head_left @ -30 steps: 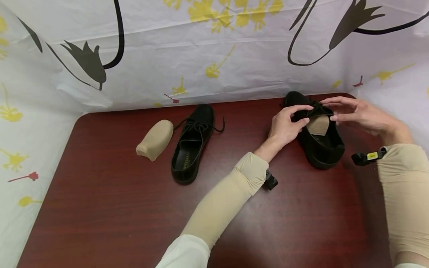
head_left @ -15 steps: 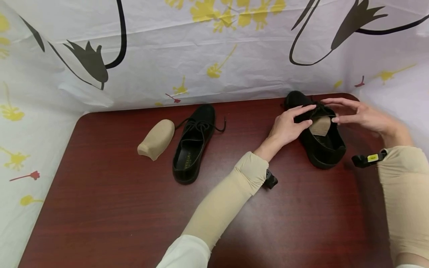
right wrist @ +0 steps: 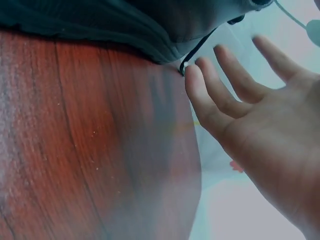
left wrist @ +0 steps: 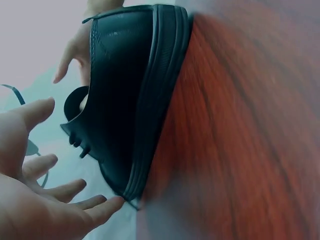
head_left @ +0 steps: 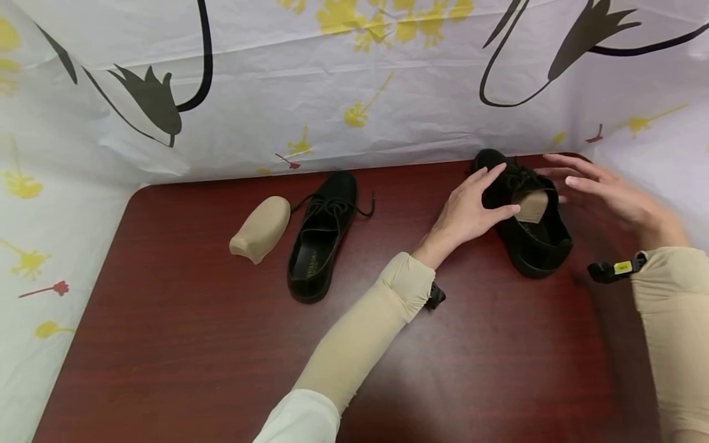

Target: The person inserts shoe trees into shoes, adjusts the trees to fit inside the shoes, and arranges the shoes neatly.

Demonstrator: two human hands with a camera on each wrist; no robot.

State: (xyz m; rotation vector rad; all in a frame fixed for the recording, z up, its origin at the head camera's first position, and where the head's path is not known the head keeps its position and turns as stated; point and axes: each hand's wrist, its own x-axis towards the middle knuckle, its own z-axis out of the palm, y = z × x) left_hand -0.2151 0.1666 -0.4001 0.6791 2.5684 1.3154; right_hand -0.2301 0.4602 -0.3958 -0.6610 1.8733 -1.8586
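At the right of the table in the head view stands a black lace-up shoe (head_left: pixel 528 243), toe toward the back wall. A beige shoe insert (head_left: pixel 533 207) fills its front opening under the tongue. My left hand (head_left: pixel 465 209) is at the shoe's left side, fingers spread; the left wrist view shows a gap between those fingers and the shoe (left wrist: pixel 125 75). On the other side my right hand (head_left: pixel 620 194) hovers with loosely bent fingers, holding nothing. In the right wrist view, the right hand's fingers lie beside the shoe's dark side (right wrist: pixel 125 25).
A second black shoe (head_left: pixel 310 271) with tied laces stands left of centre on the dark red table (head_left: pixel 194 344). Beside it lies another beige insert (head_left: pixel 260 229). A white patterned cloth (head_left: pixel 249 111) hangs behind the table and along its sides.
Both hands have drawn away from the shoe's opening and laces, the left one leftward and the right one rightward. The shoe and its insert stay in place.
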